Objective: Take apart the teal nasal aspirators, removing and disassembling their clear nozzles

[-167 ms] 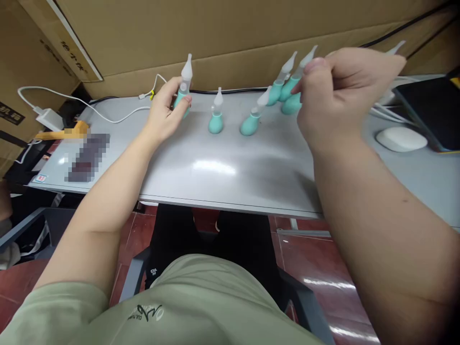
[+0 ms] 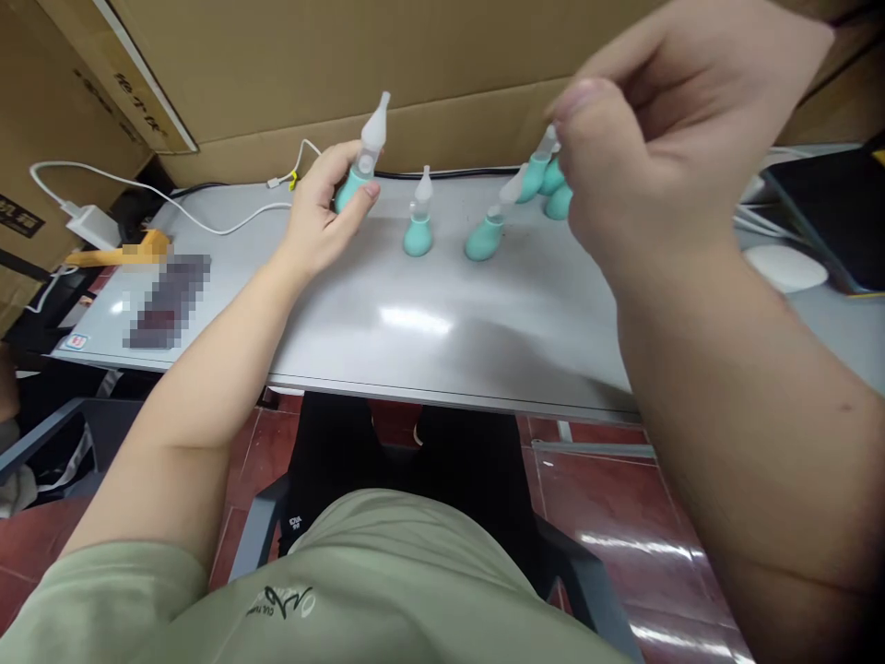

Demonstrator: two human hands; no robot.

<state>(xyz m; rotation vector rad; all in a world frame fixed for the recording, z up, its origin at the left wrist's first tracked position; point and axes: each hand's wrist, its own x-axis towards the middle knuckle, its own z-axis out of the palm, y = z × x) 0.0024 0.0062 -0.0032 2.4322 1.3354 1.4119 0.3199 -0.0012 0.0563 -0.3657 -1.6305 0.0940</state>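
Note:
My left hand (image 2: 324,203) is closed around the teal bulb of a nasal aspirator (image 2: 373,134), its pale nozzle pointing up and slightly right. My right hand (image 2: 664,157) is raised close to the camera, thumb and fingers curled together; whatever they may hold is hidden. Between the hands, one upright nasal aspirator (image 2: 418,235) stands on the table (image 2: 346,323). Another nasal aspirator (image 2: 484,238) tilts right beside it. Behind my right hand several more nasal aspirators (image 2: 534,175) cluster, partly covered by it.
A cardboard wall (image 2: 442,74) runs along the table's back. White cables and a charger (image 2: 95,227) lie left, near a yellow-orange object (image 2: 153,247) and a blurred-out dark object (image 2: 170,300). A white mouse (image 2: 788,267) and a dark tablet-like device (image 2: 836,212) are at right.
My right hand has risen closer to the camera, covering more of the rear cluster. My left hand has shifted slightly right with its nasal aspirator, which tilts a little more.

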